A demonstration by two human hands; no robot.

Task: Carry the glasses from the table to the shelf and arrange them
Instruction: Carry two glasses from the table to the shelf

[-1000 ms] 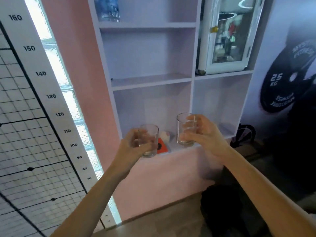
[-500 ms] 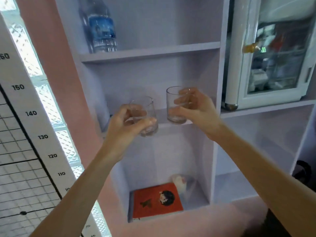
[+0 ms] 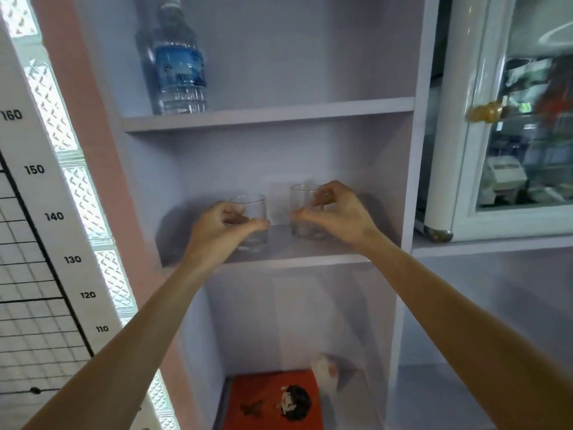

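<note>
Left hand: wrapped around left glass. Right hand: gripping right glass, at 3 o'clock of the first. Both seemingly on middle shelf, apart. Risk: left glass near front edge; careless release may tip it off.

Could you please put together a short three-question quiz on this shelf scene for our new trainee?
1. True or false: the water bottle stands on the same shelf board as the two glasses.
2. Which hand holds the glass nearer the shelf's front edge: A) left hand B) right hand?
3. Fill in: the orange book lies in the compartment ____ the middle shelf board.

Key:
1. False; the bottle is one board higher.
2. A; the left glass sits nearer the front than the right glass.
3. Below.
</note>
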